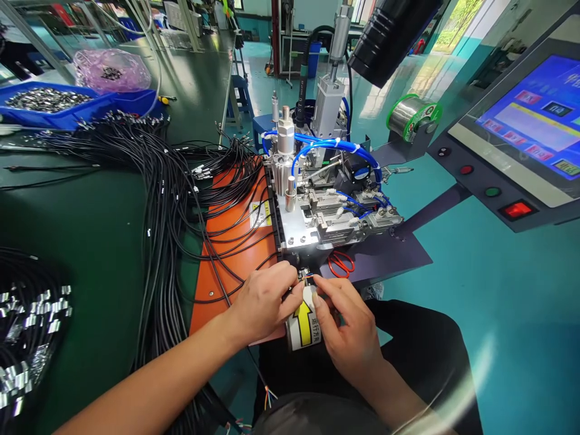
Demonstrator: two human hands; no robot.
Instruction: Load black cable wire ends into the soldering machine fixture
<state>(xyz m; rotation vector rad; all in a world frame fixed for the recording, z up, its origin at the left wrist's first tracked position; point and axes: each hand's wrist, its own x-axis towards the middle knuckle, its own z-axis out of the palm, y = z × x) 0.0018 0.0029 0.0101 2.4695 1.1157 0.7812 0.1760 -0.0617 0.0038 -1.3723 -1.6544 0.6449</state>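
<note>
Thin coloured wires [309,276] run between the fingertips of both hands, at the front end of the machine [299,241]. My left hand [267,299] is closed in a pinch on the wires from the left. From the right, my right hand [348,320] pinches at the same wires with thumb and index finger. A small metallic part shows just beyond the fingertips, too small to make out. Below them is a white plate with a yellow arrow [304,323]. My fingers partly hide the wire ends.
Many black cables [163,199] lie across the green table [99,223] and orange panel [222,266]. Blue trays [86,112] of small metal parts stand at the back left. Red-handled scissors [341,264], a solder spool [413,116] and a control screen [539,109] are to the right.
</note>
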